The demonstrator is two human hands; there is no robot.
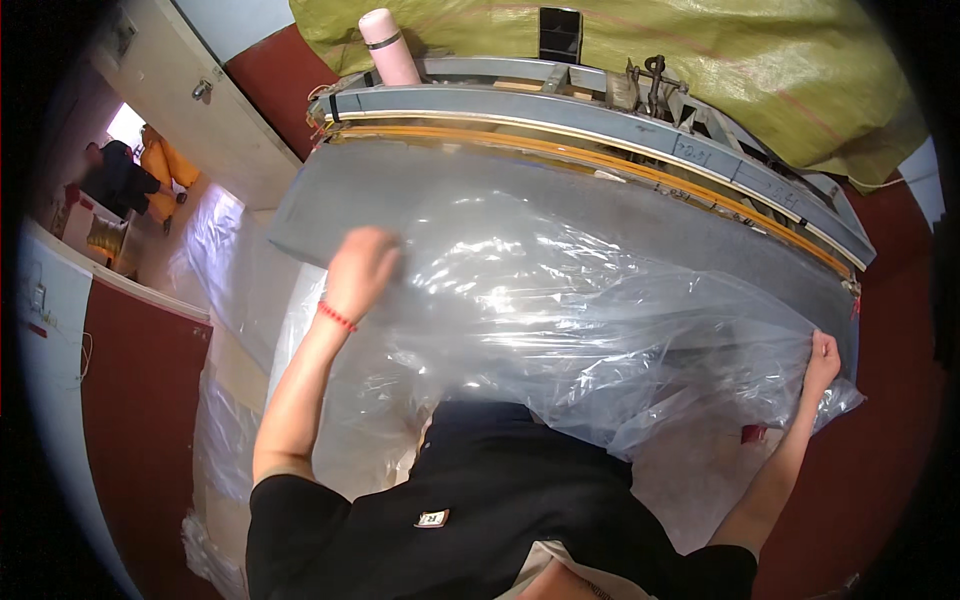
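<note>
While the right hand [823, 360] was closed on the right edge of a clear plastic sheet [560, 300], the left hand [362, 275], blurred, was at the sheet's left part; I could not tell whether its fingers held anything. The 2 hands were well apart, a red bracelet [337, 317] on the left wrist. The sheet lay wrinkled across a grey tabletop [370, 180]. Beyond ran an orange strip [560, 147] and a blue-grey beam [520, 112], then a pink bottle [392, 50] and yellow-green cover [780, 90].
</note>
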